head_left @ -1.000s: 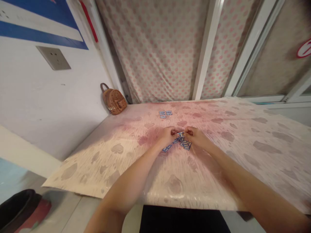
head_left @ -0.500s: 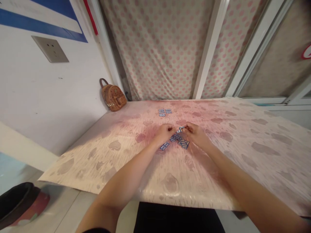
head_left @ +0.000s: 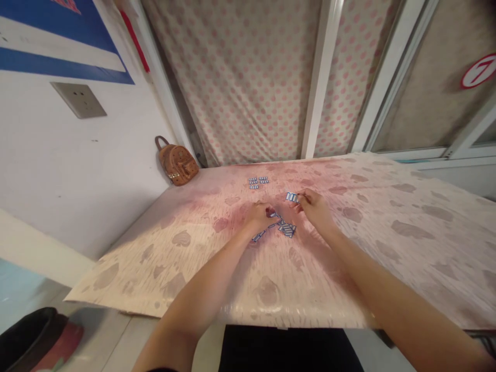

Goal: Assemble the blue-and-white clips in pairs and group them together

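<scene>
My right hand pinches a small flat piece with blue and white stripes by its right end, holding it above the table. Lower and to the left, my left hand has its fingers closed on another striped piece at the edge of a loose pile. More such pieces lie partly beneath my left wrist. Farther back on the table, a small group of striped pieces is laid out in short rows.
A patterned pink-and-cream cloth covers the table. A small brown backpack stands at the back left corner against the wall. Behind the table hangs a dotted curtain. A dark-rimmed pot is on the floor at left.
My hands have drawn apart. The right hand has lifted a striped piece up and away from the pile, while the left has dropped slightly toward the pile. The view has shifted a little right.
</scene>
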`<move>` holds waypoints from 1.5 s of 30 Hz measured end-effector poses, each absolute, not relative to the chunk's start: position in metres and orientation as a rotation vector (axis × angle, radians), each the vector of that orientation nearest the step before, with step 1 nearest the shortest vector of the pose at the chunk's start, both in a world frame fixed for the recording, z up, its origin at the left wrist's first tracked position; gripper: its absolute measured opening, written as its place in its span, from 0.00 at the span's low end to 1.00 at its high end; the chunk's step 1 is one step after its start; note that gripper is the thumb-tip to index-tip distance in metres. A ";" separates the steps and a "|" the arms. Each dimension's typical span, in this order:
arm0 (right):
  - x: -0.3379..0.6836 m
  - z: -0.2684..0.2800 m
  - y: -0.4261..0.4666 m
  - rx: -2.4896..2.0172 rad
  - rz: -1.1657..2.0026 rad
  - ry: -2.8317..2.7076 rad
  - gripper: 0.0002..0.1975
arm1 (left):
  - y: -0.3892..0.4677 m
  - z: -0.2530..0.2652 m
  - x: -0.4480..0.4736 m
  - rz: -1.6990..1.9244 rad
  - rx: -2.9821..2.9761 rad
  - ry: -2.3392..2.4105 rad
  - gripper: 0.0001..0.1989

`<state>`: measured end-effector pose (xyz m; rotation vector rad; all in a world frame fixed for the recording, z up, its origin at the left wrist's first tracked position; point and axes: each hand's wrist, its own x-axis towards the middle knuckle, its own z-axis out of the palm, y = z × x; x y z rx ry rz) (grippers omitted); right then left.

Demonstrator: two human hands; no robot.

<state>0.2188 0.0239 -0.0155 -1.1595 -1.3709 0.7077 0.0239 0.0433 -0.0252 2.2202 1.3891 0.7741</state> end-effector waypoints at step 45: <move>0.211 -0.024 0.027 -1.186 0.734 -1.405 0.09 | 0.049 -0.018 0.011 1.123 1.534 0.995 0.16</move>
